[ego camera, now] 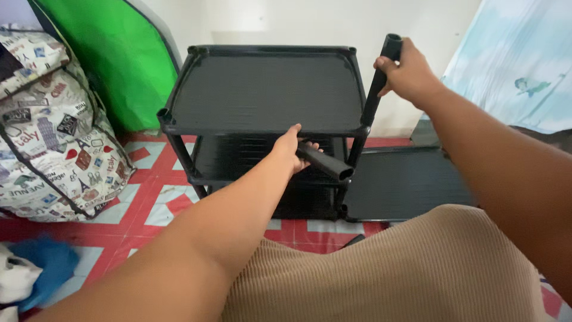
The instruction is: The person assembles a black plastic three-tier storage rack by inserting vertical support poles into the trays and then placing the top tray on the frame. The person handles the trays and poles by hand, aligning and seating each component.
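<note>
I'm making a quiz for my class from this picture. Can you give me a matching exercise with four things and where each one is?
Things:
1. left hand
2. right hand
3. loose shelf panel
4. printed bag

Places or states:
A. flat on the floor, right of the black rack
B. holds a short black tube in front of the rack
C. on the floor, left of the rack
D. grips an upright black tube at the rack's front right corner

Pairs: 1-B, 2-D, 3-A, 4-C

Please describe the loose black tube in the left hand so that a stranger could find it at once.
Start at the black plastic shelf rack on the red tiled floor. At its front, the left hand grips a short black tube. Unlike the upright tube, it lies slanted, attached to nothing.
</note>
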